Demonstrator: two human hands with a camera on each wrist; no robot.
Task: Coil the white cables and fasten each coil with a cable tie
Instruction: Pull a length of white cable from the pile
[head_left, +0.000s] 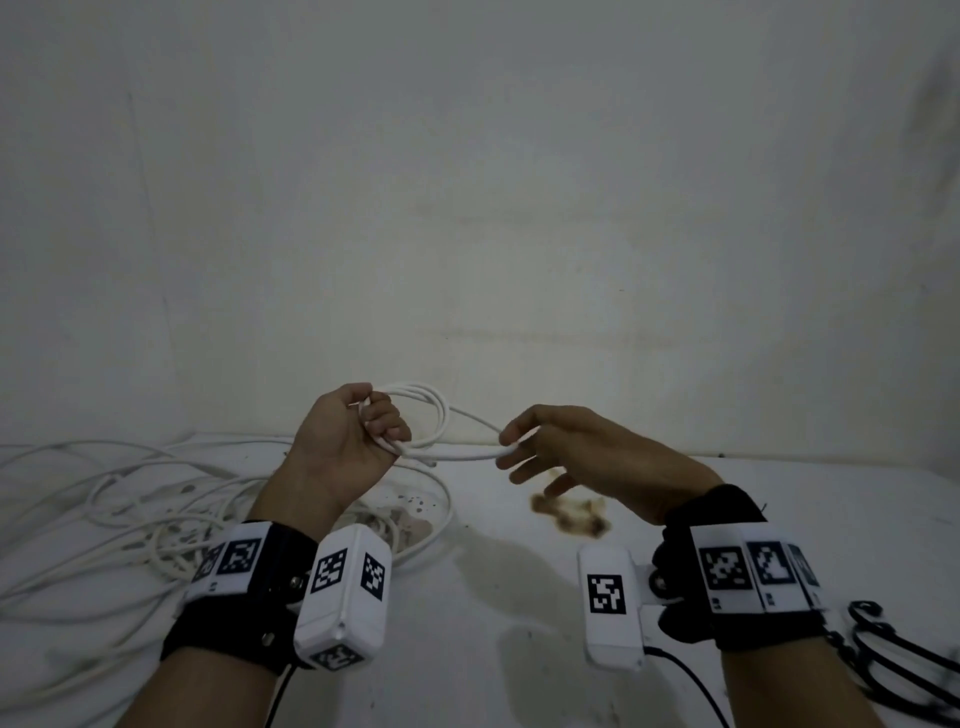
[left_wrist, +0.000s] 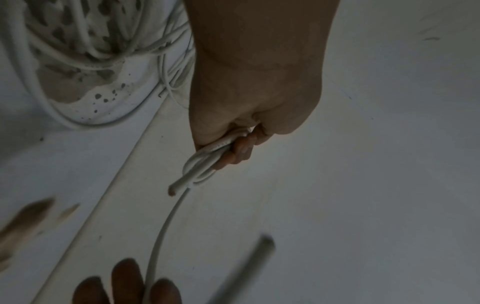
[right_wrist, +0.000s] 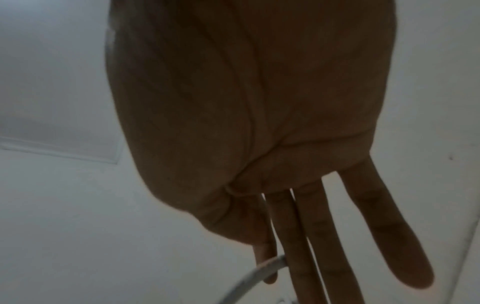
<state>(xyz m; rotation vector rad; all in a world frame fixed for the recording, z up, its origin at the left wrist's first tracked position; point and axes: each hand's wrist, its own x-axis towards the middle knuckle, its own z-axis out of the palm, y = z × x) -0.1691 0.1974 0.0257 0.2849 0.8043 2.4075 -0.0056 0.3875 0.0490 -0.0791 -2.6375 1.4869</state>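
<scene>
My left hand (head_left: 358, 434) is raised above the white table and grips a small coil of white cable (head_left: 426, 421) in its fist; the loops stand out to its right. In the left wrist view the coil's strands (left_wrist: 205, 166) and a cut end poke out below the curled fingers (left_wrist: 241, 148). My right hand (head_left: 524, 447) pinches the cable's free stretch (head_left: 462, 456) between thumb and forefinger, with the other fingers straight. The right wrist view shows the cable (right_wrist: 262, 269) passing between thumb and fingers (right_wrist: 293, 246). No cable tie is identifiable.
A loose tangle of white cables (head_left: 130, 509) lies on the table (head_left: 519, 597) at the left, under my left forearm. A brown stain (head_left: 571, 514) marks the table's middle. Black looped objects (head_left: 893, 654) lie at the right edge. A white wall rises behind.
</scene>
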